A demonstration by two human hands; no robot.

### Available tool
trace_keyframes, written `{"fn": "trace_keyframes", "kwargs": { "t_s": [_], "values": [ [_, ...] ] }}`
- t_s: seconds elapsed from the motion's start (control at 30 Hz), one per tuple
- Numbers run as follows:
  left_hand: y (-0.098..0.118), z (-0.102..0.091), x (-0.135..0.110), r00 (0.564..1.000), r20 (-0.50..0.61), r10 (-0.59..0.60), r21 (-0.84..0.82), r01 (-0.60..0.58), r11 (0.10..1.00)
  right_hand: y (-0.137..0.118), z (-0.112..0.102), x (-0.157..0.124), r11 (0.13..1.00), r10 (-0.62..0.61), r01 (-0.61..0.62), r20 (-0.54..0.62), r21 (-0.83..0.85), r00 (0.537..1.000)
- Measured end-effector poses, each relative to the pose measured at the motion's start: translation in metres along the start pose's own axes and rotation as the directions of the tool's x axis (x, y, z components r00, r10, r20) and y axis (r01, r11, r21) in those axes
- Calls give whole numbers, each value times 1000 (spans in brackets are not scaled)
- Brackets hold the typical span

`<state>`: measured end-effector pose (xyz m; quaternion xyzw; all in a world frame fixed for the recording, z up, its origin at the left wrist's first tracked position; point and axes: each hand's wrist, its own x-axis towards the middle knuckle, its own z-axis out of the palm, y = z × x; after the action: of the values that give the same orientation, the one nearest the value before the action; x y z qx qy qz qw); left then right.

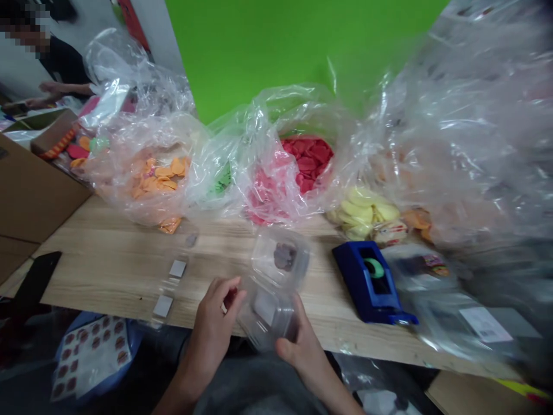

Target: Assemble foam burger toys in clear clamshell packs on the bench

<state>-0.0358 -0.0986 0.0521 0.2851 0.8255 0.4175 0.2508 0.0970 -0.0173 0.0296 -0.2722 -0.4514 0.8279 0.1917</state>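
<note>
A clear hinged plastic box lies spread at the table's front edge, its lid folded back away from me. A dark brown scalloped sticker shows on the lid, and a pale square is in the base. My right hand grips the base from the right, thumb at the near side. At the box's left edge is my left hand, fingers bent, with thumb and index tips slightly apart. I see nothing held there; whether it touches the plastic is unclear.
Clear bags of orange, red and yellow pieces line the back. A blue tape dispenser and clear packages are right; a clear strip with pale squares, sticker sheet and cardboard box left. Another person works far left.
</note>
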Motion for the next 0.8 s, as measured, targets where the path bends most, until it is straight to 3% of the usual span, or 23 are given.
{"fn": "trace_keyframes", "kwargs": {
  "t_s": [0.13, 0.23, 0.37, 0.5, 0.7, 0.8],
  "values": [
    [-4, 1, -6, 990, 38, -133, -122, 137, 983, 0, -3, 1, 1000, 2, -2, -11, -12, 1000],
    [-4, -2, -6, 985, 62, -161, -264, 171, 949, 3, -9, 0, 999, -22, 20, -50, -49, 999],
    [5, -4, 9, 988, -77, -135, -355, 100, 930, 6, -13, -2, 986, -30, 18, -72, -166, 997],
    [19, 7, 30, 969, -227, -98, -339, 16, 941, 7, -15, -6, 972, -25, 11, -57, -235, 998],
    [28, 30, 39, 975, -214, 53, -311, -120, 943, 5, -16, -6, 965, 1, -20, -73, -260, 997],
    [25, 34, 38, 979, -163, 122, -210, -155, 965, 2, -16, -6, 969, -2, -9, -43, -246, 999]
  ]
}}
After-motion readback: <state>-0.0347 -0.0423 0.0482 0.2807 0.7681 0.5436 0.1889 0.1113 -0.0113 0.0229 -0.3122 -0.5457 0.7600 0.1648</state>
